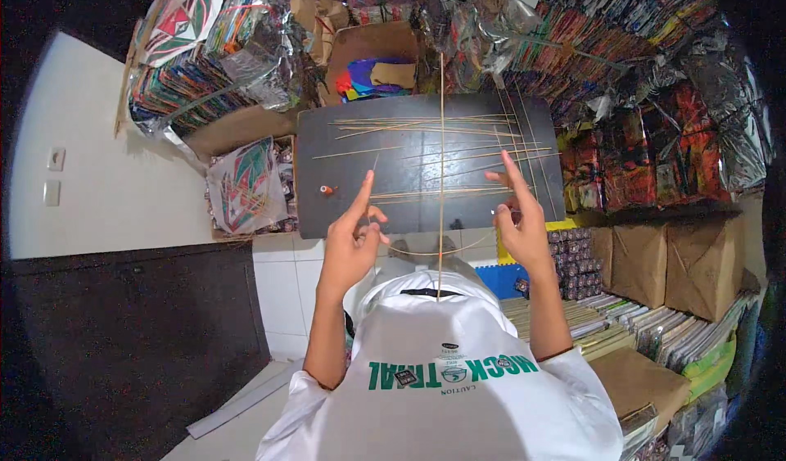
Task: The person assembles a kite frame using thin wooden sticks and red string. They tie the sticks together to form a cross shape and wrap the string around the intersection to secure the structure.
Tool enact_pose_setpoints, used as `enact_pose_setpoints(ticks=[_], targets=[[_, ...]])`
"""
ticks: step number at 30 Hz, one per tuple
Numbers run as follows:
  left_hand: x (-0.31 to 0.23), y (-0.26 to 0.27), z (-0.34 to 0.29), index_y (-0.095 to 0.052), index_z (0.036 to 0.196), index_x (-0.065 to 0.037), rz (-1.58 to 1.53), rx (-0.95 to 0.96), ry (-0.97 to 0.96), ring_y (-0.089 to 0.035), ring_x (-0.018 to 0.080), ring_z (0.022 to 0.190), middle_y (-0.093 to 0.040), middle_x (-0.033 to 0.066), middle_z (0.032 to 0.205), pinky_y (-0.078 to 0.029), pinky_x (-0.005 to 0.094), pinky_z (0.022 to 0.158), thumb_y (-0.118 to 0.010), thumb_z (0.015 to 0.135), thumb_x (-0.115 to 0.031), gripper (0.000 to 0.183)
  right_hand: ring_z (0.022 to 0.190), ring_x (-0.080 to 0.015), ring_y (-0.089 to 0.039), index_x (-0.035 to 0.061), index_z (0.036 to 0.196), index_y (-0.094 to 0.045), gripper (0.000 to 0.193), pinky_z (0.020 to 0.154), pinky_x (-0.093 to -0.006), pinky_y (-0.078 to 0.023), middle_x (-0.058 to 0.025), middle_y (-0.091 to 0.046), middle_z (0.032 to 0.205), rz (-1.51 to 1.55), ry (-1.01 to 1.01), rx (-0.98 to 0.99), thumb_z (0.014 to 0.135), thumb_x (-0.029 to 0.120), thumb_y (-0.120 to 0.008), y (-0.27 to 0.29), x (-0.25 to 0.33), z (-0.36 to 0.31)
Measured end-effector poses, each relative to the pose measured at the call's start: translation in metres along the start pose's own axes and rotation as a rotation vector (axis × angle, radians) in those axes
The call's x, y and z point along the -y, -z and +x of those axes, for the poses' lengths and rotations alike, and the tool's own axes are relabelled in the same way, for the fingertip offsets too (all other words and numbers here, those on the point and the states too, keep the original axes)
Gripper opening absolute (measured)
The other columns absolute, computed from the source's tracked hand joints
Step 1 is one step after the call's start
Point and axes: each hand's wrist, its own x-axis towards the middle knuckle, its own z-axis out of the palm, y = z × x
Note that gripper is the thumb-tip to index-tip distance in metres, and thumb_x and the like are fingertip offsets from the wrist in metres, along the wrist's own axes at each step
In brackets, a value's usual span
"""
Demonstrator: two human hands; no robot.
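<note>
A thin bamboo stick (409, 253) bows downward between my two hands. My left hand (352, 236) pinches its left end between thumb and bent fingers, the index finger stretched out. At the other end my right hand (524, 223) grips in the same way, its index finger also pointing forward. A long straight bamboo stick (442, 158) crosses the bowed one near its middle, running from my waist out over the table. Several loose bamboo sticks (417, 125) lie on the dark table (344, 215) beyond my hands.
A small orange-and-white spool (327, 190) stands on the table's left side. Left of the table, an open box holds a patterned kite (246, 184). Bundled stacks (196, 84) and a cardboard box (372, 43) crowd the far side. Brown paper packages (704, 252) sit at the right.
</note>
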Motion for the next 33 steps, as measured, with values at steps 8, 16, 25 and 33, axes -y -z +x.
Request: enact_pose_setpoints(ticks=[8,16,25,33], targets=[[0.009,-0.009,-0.011,-0.014,0.163,-0.016,-0.210,-0.227,0.145,-0.072,0.0176,0.082,-0.065,0.0109,0.104,-0.054,0.0238,0.057,-0.054,0.094,0.006,0.083,0.073,-0.0102,-0.062,0.0166,0.162,-0.012,0.086,0.063,-0.0239,-0.054,-0.0159,-0.055,0.136,0.362,-0.191,-0.280,0.088,-0.010,-0.048,-0.013,-0.013,-0.019],[0.027,-0.025,-0.021,-0.007,0.161,-0.011,-0.416,-0.406,0.127,-0.072,0.0221,0.084,-0.063,0.0151,0.109,-0.062,0.0303,0.067,-0.062,0.097,0.000,0.085,0.084,-0.0198,-0.068,0.0190,0.158,-0.005,0.086,0.069,-0.0314,-0.060,-0.0200,-0.052,0.137,0.608,-0.272,-0.503,0.094,-0.005,-0.057,-0.032,-0.019,-0.040],[0.024,-0.044,-0.020,-0.007,0.160,-0.014,-0.567,-0.440,0.118,-0.071,0.0251,0.088,-0.061,0.0170,0.113,-0.064,0.0360,0.075,-0.062,0.097,0.001,0.085,0.096,-0.0254,-0.069,0.0153,0.151,-0.026,0.072,0.083,-0.0391,-0.063,-0.0193,-0.061,0.124,0.937,-0.446,-0.227,0.093,0.003,-0.068,-0.062,-0.008,-0.056],[0.016,-0.046,-0.014,-0.014,0.159,-0.011,-0.569,-0.383,0.115,-0.071,0.0254,0.090,-0.063,0.0174,0.114,-0.064,0.0364,0.077,-0.059,0.100,-0.008,0.075,0.087,-0.0197,-0.071,0.0023,0.120,-0.057,0.027,0.078,-0.0347,-0.062,-0.0128,-0.068,0.109,1.048,-0.566,-0.002,0.095,0.005,-0.067,-0.063,-0.017,-0.060]])
